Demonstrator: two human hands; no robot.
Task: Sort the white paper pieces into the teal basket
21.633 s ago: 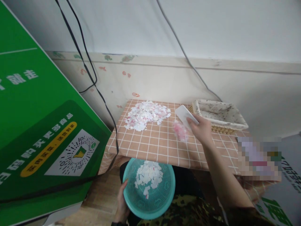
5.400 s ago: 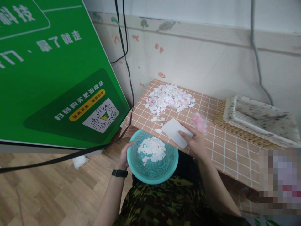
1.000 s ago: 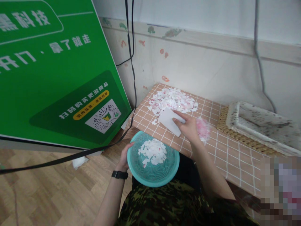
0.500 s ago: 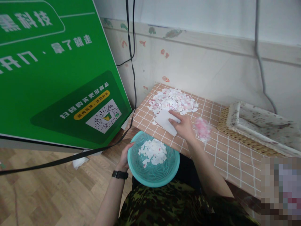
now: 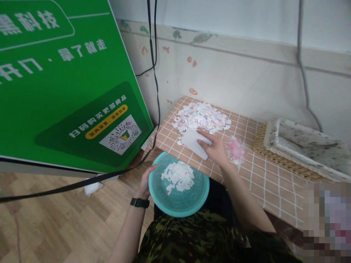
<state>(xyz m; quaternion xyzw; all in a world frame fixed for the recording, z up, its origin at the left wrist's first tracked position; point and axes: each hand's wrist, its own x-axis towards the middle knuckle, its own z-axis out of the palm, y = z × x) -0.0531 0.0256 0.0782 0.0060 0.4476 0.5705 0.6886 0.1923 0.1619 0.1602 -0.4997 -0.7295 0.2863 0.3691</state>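
My left hand (image 5: 145, 182) grips the left rim of a round turquoise plastic colander (image 5: 178, 206), held just below the table's front edge. Inside the colander lies a small heap of white paper scraps (image 5: 179, 176). My right hand (image 5: 215, 148) is closed on a flat white scraper-like sheet (image 5: 194, 143), thumb and fingers along its right end. That sheet rests at or just above the tabletop, touching the near side of a larger pile of white and pink paper scraps (image 5: 201, 116). Right of my right hand sits a clear bag with pink and white contents (image 5: 236, 149).
A brown checked cloth (image 5: 263, 179) covers the table against the wall. A cloth-lined wicker basket (image 5: 290, 160) stands at the right. On the left a large green sign (image 5: 68, 84) rises beside the table, with a black strap (image 5: 109, 175) hanging across it.
Almost nothing differs. My right hand and the white sheet have shifted very slightly right and toward me; the colander stays in place.
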